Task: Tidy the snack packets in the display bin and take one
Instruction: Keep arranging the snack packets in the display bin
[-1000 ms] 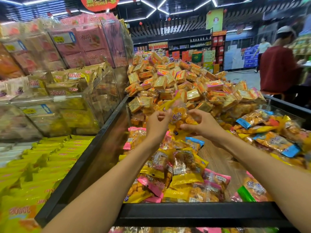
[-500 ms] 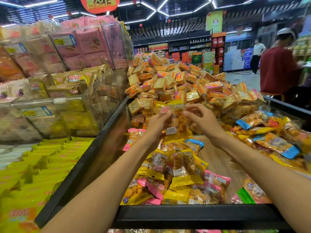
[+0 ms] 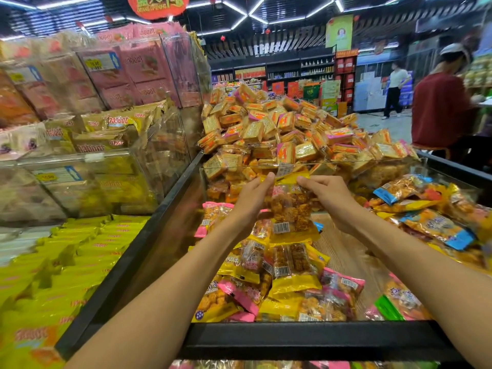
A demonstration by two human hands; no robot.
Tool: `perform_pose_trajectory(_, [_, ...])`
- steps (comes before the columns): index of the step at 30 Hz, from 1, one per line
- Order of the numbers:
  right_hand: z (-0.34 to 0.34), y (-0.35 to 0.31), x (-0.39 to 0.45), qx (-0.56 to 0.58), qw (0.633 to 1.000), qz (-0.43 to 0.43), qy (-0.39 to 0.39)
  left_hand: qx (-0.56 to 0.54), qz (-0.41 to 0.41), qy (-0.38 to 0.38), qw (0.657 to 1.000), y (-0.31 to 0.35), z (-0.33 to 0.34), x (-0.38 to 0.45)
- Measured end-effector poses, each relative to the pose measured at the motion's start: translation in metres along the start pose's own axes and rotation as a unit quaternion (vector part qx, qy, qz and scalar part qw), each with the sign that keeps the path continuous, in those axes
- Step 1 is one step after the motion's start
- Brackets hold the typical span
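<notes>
Barcoded packet (image 3: 288,209), perhaps Chinese-lettered

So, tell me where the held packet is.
Head view, centre: the packet hangs between both hands above the bin's yellow and pink packets.

Glossy plastic snack packet (image 3: 290,209) — wood-grain bin floor (image 3: 343,251), matt black rim (image 3: 306,339).
</notes>
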State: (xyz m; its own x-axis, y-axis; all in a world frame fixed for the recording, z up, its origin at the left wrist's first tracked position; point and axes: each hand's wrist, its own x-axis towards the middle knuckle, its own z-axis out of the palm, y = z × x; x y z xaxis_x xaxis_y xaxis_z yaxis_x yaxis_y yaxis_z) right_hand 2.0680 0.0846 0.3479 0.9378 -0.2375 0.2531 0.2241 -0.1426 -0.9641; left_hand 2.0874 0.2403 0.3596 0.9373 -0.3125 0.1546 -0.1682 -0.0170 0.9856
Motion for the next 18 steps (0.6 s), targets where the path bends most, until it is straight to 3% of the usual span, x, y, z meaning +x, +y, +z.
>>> perform_pose_trajectory(3, [0.0, -0.004, -0.003, -0.007, 0.993, 0.055, -0.1, -0.037, 0.003, 0.046, 0.998, 0.004, -0.002, -0.002])
perform_pose_trajectory(6, [-0.003, 0.0, -0.003, -0.086, 0.96, 0.12, -0.238, -0.071, 0.017, 0.093, 0.993, 0.003, -0.009, 0.002])
perform_pose_trajectory(8, [-0.004, 0.004, -0.002, -0.118, 0.942, 0.134, -0.283, -0.059, 0.015, 0.117, 0.991, 0.003, -0.013, 0.003])
perform_pose_trajectory(12, [-0.007, 0.007, 0.0, -0.083, 0.95, 0.111, -0.278, -0.037, -0.017, 0.108, 0.993, 0.004, -0.013, 0.004])
perform_pose_trajectory(18, [-0.018, 0.005, 0.004, -0.016, 0.964, 0.092, -0.249, 0.054, -0.067, -0.019, 0.996, 0.0, -0.01, 0.001])
